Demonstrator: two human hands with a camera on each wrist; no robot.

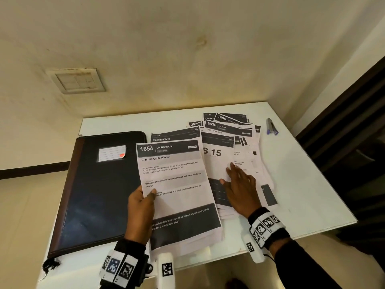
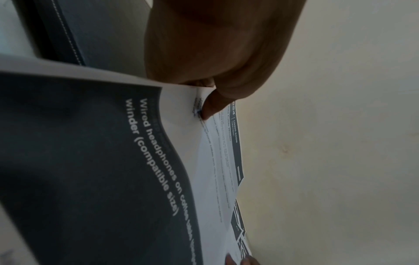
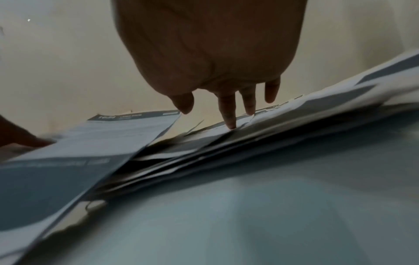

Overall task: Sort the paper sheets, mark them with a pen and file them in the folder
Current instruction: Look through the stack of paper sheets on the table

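Observation:
My left hand pinches a printed sheet headed "1654 Living Room" by its left edge, thumb on top; several sheets lie under it. The left wrist view shows the thumb pressed on that sheet. My right hand lies flat with straight fingers on the messy pile of paper sheets to the right. In the right wrist view its fingertips touch the pile. A closed dark folder with a white label lies at the left. No pen is in view.
A blue-grey stapler lies at the table's far right. The white table stands in a corner against cream walls, with a wall switch plate behind. A dark door frame runs along the right.

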